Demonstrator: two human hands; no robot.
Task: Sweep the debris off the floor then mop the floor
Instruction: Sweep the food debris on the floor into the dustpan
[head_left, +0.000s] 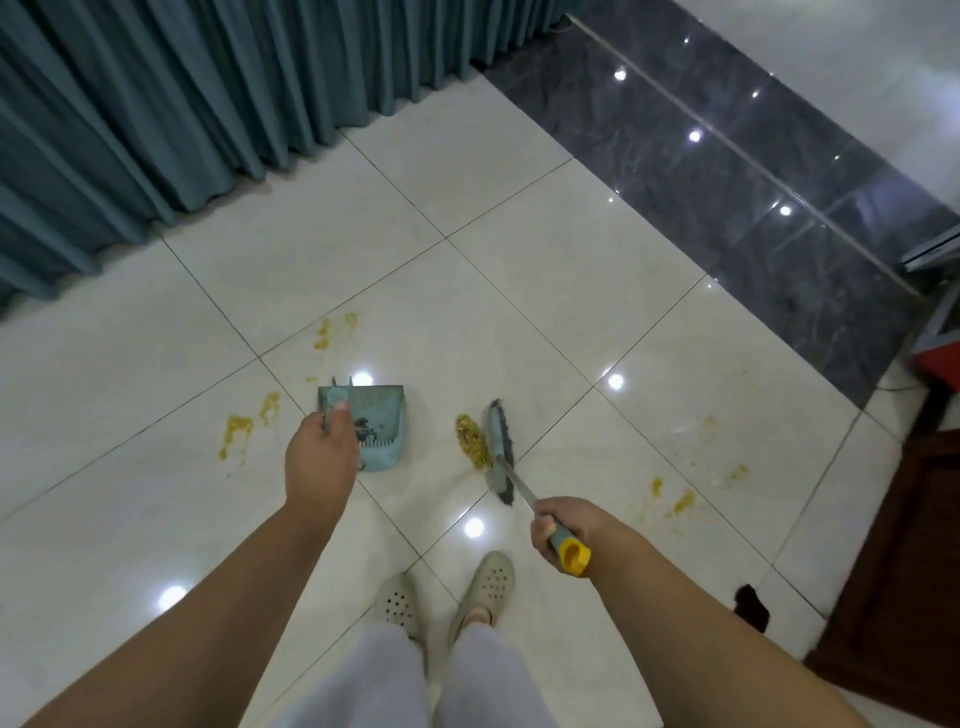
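Note:
A teal dustpan (379, 423) rests on the white tiled floor (545, 270), its handle gripped by my left hand (321, 457). My right hand (563, 530) is closed around the yellow-tipped handle of a broom, whose grey-blue head (500, 449) lies on the floor to the right of the dustpan. A heap of yellowish debris (471, 440) sits against the left side of the broom head, between it and the dustpan. Yellow smears (236, 434) stain the tiles left of the dustpan, with more yellow smears above it (332, 330) and to the right (675, 496).
Teal curtains (171, 109) hang along the far left. A dark marble strip (753, 171) runs across the upper right. Brown wooden furniture (904, 561) stands at the right edge, with a small dark object (750, 605) beside it. My feet in pale clogs (447, 592) stand below the tools.

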